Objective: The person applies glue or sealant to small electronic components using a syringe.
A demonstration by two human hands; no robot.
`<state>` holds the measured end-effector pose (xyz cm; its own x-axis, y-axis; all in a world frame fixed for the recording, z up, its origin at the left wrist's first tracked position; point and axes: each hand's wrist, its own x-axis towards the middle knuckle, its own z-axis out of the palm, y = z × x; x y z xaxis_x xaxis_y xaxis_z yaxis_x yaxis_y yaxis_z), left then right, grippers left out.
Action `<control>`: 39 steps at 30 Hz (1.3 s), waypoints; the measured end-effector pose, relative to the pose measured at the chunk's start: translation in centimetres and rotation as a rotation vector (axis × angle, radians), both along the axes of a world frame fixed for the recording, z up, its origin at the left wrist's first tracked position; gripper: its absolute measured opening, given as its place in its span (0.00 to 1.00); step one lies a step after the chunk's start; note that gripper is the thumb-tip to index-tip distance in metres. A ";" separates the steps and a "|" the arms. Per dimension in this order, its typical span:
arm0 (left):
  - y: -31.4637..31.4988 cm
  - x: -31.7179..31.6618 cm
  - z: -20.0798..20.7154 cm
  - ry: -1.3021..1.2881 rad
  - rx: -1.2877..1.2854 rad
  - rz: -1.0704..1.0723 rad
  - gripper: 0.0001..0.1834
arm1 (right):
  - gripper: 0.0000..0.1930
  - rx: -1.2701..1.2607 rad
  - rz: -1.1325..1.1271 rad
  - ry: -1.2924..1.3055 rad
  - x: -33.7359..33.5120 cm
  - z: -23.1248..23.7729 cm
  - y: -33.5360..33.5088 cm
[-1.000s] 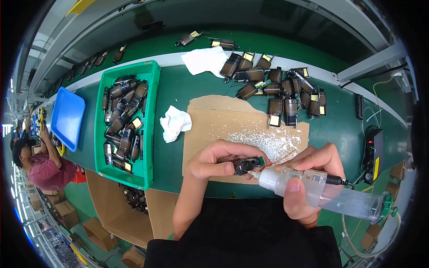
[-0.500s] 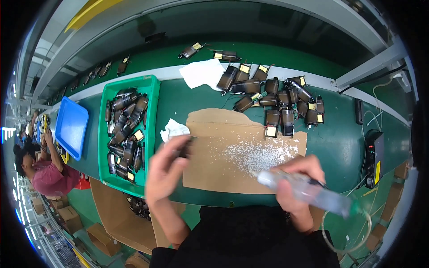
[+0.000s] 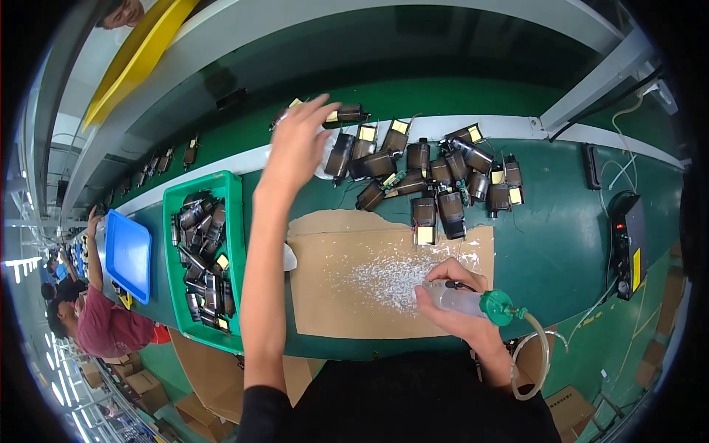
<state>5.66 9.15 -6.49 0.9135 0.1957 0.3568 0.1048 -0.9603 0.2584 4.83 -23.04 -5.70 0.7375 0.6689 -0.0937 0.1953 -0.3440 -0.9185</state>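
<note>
The left hand [image 3: 297, 144] is hovering near a dark cylinder [image 3: 351, 113]; the right hand [image 3: 464, 319] is gripping a syringe [image 3: 459, 300].
The left fingers are standing apart, and whether they are touching anything cannot be told; the right fingers are clamping the syringe's clear barrel above the speckled cardboard [image 3: 325, 314].
</note>
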 end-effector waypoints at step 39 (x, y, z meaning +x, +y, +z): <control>-14.1 -13.9 -1.9 -0.133 -2.030 -0.954 0.32 | 0.13 0.592 0.003 -0.338 -3.2 8.2 2.2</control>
<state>-8.27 -5.00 -8.40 0.9285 -0.0787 0.3629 -0.1786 0.7622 0.6222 1.59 -20.82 2.52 0.6600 0.5382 0.5242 0.5050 0.1989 -0.8399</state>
